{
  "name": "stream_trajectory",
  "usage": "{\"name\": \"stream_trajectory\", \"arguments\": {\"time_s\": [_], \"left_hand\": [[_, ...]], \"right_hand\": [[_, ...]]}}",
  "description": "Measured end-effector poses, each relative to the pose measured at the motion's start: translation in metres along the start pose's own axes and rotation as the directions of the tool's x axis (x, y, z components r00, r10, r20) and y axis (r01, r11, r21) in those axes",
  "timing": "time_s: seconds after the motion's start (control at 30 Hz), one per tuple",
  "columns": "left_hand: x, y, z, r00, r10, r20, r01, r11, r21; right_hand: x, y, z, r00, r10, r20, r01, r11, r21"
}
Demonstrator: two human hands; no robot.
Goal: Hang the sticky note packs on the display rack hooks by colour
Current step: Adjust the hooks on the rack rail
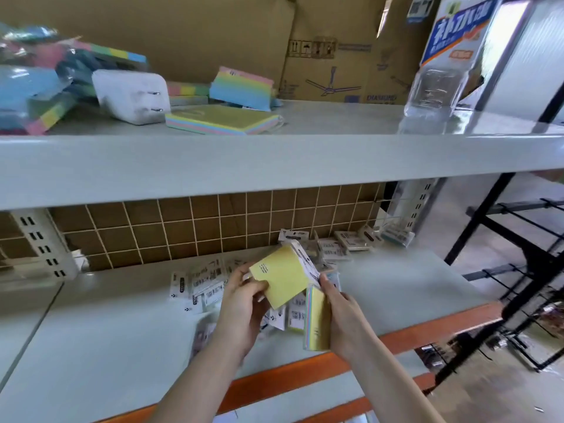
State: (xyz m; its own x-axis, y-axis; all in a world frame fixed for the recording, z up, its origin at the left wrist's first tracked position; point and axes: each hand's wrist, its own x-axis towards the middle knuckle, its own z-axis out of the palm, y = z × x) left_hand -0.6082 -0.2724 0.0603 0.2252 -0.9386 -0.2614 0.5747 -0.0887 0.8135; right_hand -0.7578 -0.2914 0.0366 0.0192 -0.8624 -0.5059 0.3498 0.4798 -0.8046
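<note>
My left hand (244, 303) grips a yellow sticky note pack (282, 276) by its lower left corner, above the lower shelf. My right hand (341, 315) holds a second pack with pastel edges (317, 322) upright, and its thumb touches the white header card of the yellow pack. Several more packs (201, 285) lie scattered on the lower shelf (106, 331) under and behind my hands. Others (351, 242) lie near the wire grid (183, 227) at the back. A black display rack (525, 270) stands to the right.
The upper shelf (274, 160) carries multicolour note blocks (222, 120), a white charger (131, 96), bagged pads at the left and a clear plastic bottle (439, 71). Cardboard boxes stand behind. An orange shelf beam (305, 370) runs along the front edge.
</note>
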Motion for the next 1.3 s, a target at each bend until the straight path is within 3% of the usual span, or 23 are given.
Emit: {"name": "stream_trajectory", "arguments": {"time_s": [0.13, 0.23, 0.37, 0.53, 0.67, 0.77, 0.9, 1.13, 1.3], "left_hand": [[-0.005, -0.020, 0.024, 0.993, 0.079, 0.082, -0.094, 0.974, 0.206], [-0.012, -0.037, 0.045, 0.985, 0.058, 0.161, -0.115, 0.921, 0.372], [-0.022, -0.061, 0.083, 0.959, -0.043, 0.281, -0.125, 0.825, 0.551], [-0.043, -0.085, 0.140, 0.917, -0.017, 0.398, -0.270, 0.708, 0.653], [-0.063, -0.110, 0.190, 0.905, 0.016, 0.425, -0.307, 0.714, 0.629], [-0.081, -0.130, 0.231, 0.855, 0.000, 0.519, -0.377, 0.688, 0.620], [-0.094, -0.156, 0.278, 0.863, 0.065, 0.500, -0.394, 0.707, 0.588], [-0.115, -0.186, 0.348, 0.908, 0.068, 0.414, -0.293, 0.809, 0.510], [-0.110, -0.213, 0.395, 0.864, 0.026, 0.502, -0.285, 0.848, 0.447]], "right_hand": [[-0.006, -0.020, -0.027, 0.999, -0.036, 0.022, 0.035, 0.999, 0.035], [-0.010, -0.042, -0.055, 0.976, -0.214, -0.046, 0.216, 0.975, 0.055], [-0.018, -0.067, -0.095, 0.900, -0.418, -0.124, 0.414, 0.908, -0.060], [-0.030, -0.090, -0.147, 0.794, -0.581, -0.182, 0.553, 0.813, -0.180], [-0.038, -0.101, -0.189, 0.714, -0.650, -0.262, 0.613, 0.760, -0.214], [-0.048, -0.107, -0.216, 0.671, -0.679, -0.296, 0.641, 0.733, -0.228], [-0.060, -0.118, -0.253, 0.614, -0.722, -0.319, 0.679, 0.689, -0.252], [-0.074, -0.138, -0.304, 0.423, -0.809, -0.407, 0.751, 0.565, -0.342], [-0.073, -0.161, -0.342, 0.344, -0.810, -0.474, 0.766, 0.534, -0.357]]}}
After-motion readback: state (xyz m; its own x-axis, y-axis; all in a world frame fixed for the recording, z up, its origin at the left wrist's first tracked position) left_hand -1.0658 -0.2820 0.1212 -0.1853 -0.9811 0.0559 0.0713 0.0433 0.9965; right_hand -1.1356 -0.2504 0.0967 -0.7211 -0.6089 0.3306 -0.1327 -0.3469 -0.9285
